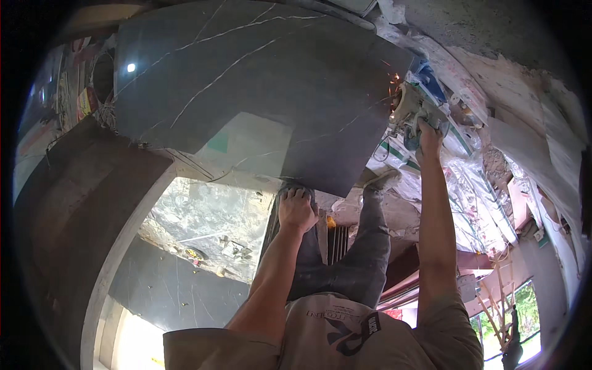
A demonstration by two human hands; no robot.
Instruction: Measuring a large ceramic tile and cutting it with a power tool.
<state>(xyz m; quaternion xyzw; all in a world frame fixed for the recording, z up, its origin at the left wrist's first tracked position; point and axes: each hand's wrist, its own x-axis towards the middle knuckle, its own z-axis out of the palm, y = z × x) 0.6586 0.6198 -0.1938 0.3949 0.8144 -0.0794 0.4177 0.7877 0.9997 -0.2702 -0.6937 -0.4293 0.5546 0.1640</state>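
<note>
My right hand (430,139) is closed round a dusty angle grinder (414,117) with a beige guard and a bluish body. The grinder is against the right edge of a large dark slab (320,80) with white veins, and orange sparks (394,80) fly up from the contact. The guard hides the disc. My left hand (297,209) rests on my bent knee just below the slab's near edge, its fingers curled over the dark trouser cloth. No tool shows in it, and the fingertips are partly hidden. A pale reflection lies across the slab's lower part.
Plastic-wrapped boards with green stripes (475,185) lean at the right near crumpled sheeting. A dusty, debris-covered surface (206,216) lies to the lower left, beside another dark slab (166,280). A brown panel (74,197) stands at the left. Cables hang near the grinder.
</note>
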